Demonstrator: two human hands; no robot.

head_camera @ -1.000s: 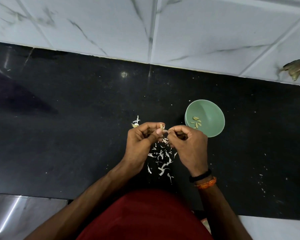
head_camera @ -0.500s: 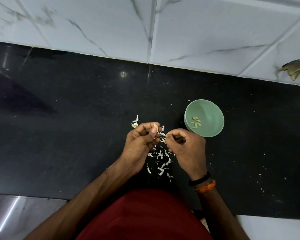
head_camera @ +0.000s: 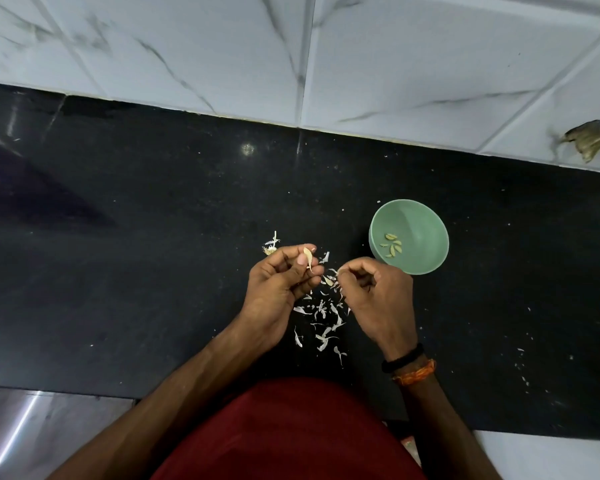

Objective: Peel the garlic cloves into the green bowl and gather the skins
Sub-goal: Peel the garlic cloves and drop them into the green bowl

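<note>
Head view shows both hands raised just left of the green bowl (head_camera: pixel 426 258), forearms converging from the bottom edge. Left hand (head_camera: pixel 281 278) curls palm-up, thumb and fingertips pinching a garlic clove (head_camera: pixel 308 257). Right hand (head_camera: pixel 378 292), knuckles up, curls its fingers, pinching a sliver of skin (head_camera: pixel 333 273). Loose skins (head_camera: pixel 323 320) lie on the black bench (head_camera: pixel 136 237) left of the bowl, below the hands; peeled cloves (head_camera: pixel 391 247) sit inside the bowl.

Black countertop (head_camera: pixel 136 271) under green bowl (head_camera: pixel 426 261), scattered garlic skins (head_camera: pixel 321 311).
</note>
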